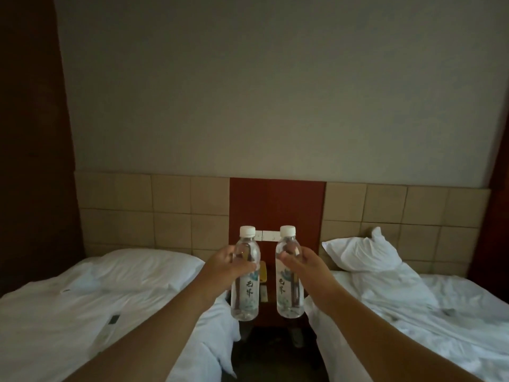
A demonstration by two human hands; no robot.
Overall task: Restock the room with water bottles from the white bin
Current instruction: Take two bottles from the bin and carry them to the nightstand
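Note:
Two clear water bottles with white caps are held upright, side by side, in the gap between two beds. My left hand [227,267] grips the left bottle [245,295] around its upper body. My right hand [301,264] grips the right bottle [289,292] the same way. Both bottles hang in the air in front of a dark red nightstand [267,310], which they partly hide. The white bin is not in view.
A bed with white sheets and a pillow [143,267] lies on the left, a second rumpled bed with a pillow [360,252] on the right. A yellow item [263,271] lies on the nightstand. White wall switches [265,235] sit on the red panel behind. A dark remote [114,319] lies on the left bed.

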